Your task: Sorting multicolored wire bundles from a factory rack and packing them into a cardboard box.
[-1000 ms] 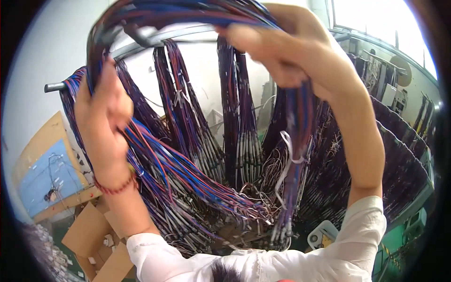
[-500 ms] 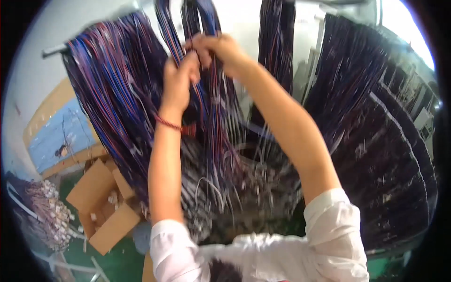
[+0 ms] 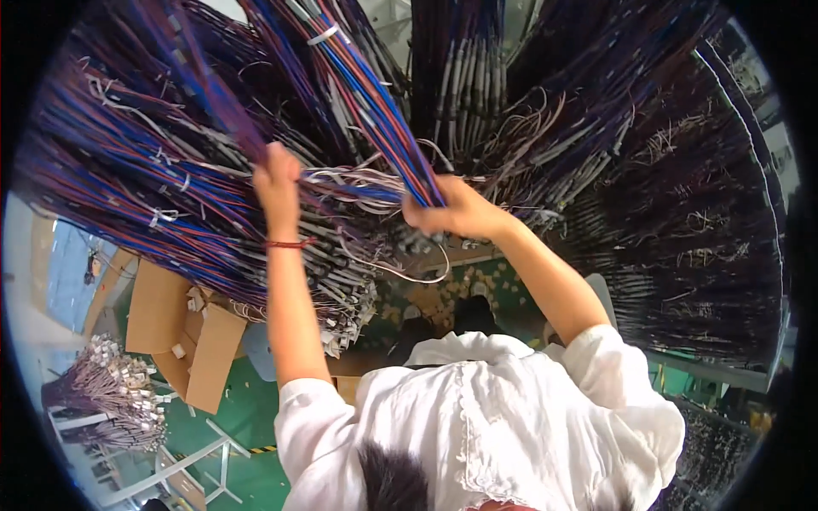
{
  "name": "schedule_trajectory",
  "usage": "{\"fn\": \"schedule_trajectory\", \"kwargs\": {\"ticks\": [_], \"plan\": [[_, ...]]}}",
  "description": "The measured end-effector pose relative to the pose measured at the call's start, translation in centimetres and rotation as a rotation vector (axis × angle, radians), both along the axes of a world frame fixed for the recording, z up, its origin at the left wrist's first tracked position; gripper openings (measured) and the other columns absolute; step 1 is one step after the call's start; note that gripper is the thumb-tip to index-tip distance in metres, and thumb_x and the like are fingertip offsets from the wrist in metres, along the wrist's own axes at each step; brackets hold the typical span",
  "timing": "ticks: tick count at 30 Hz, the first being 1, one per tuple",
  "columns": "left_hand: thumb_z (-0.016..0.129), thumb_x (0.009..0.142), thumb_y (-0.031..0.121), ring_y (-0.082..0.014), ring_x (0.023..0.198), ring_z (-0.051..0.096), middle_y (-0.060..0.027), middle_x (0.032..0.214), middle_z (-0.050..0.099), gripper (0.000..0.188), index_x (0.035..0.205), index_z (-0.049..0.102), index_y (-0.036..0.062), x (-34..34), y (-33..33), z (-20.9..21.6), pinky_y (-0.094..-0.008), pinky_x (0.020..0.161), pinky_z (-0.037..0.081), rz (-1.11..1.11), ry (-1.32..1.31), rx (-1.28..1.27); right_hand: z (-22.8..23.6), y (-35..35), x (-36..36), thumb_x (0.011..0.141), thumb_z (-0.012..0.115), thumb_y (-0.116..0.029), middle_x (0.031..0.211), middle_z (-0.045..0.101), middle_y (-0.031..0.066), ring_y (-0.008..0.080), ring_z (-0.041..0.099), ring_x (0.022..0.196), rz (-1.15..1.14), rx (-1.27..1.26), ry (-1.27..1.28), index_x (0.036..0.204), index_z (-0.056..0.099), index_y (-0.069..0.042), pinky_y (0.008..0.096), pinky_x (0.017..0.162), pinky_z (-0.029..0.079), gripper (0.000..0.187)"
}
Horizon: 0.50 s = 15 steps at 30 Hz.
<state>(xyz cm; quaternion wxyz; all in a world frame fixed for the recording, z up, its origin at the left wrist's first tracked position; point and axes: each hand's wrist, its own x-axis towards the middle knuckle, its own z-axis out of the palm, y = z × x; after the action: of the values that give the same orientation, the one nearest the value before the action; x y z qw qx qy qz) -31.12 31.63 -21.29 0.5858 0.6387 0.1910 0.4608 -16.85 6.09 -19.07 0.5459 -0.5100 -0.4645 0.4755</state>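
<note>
My right hand (image 3: 460, 209) is closed round the lower part of a bundle of blue, red and dark wires (image 3: 375, 111). A white tie (image 3: 324, 35) circles that bundle higher up. To the left, my left hand (image 3: 277, 192) grips another bundle of purple and blue wires (image 3: 209, 89), which is smeared by motion and slants up to the left. Between and below the hands hang pale wire ends and grey sleeved ends (image 3: 349, 183). One loose white wire (image 3: 409, 278) curls down under the right hand.
Thick hanging wire bundles stand at the left (image 3: 111, 179) and right (image 3: 673, 213). An open cardboard box (image 3: 158, 311) sits at lower left, near a heap of wires with white connectors (image 3: 119, 396) and a metal frame (image 3: 223, 460). Scraps litter the green floor (image 3: 503, 285).
The view has tipped downward. My hands, close together high on the bundles before, are now apart and lower in the picture, the right one farther right, each with a bundle.
</note>
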Motion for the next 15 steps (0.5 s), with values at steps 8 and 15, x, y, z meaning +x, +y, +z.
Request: {"fn": "schedule_trajectory", "kwargs": {"ticks": [8, 15], "plan": [[0.055, 0.089, 0.021, -0.0144, 0.062, 0.055, -0.0032, 0.062, 0.051, 0.025, 0.069, 0.048, 0.0083, -4.2, -5.3, -6.1, -0.0299, 0.069, 0.047, -0.172, 0.106, -0.065, 1.5, -15.4, 0.4, 0.074, 0.067, -0.004, 0.079, 0.06, 0.0012, 0.0092, 0.059, 0.07, -0.549, -0.117, 0.055, 0.101, 0.059, 0.0, 0.0236, 0.062, 0.05, 0.029], [0.041, 0.097, 0.018, -0.0064, 0.044, 0.024, 0.0046, 0.053, 0.027, 0.032, 0.067, 0.032, 0.0129, -8.1, -14.9, -3.5, -0.0227, 0.043, 0.021, -0.616, 0.142, -0.53, -7.7, -12.5, -3.7, 0.075, 0.07, -0.012, 0.078, 0.062, 0.0075, 0.0115, 0.052, 0.067, -0.506, -0.139, -0.37, 0.097, 0.058, 0.0, 0.03, 0.064, 0.046, 0.028]]}}
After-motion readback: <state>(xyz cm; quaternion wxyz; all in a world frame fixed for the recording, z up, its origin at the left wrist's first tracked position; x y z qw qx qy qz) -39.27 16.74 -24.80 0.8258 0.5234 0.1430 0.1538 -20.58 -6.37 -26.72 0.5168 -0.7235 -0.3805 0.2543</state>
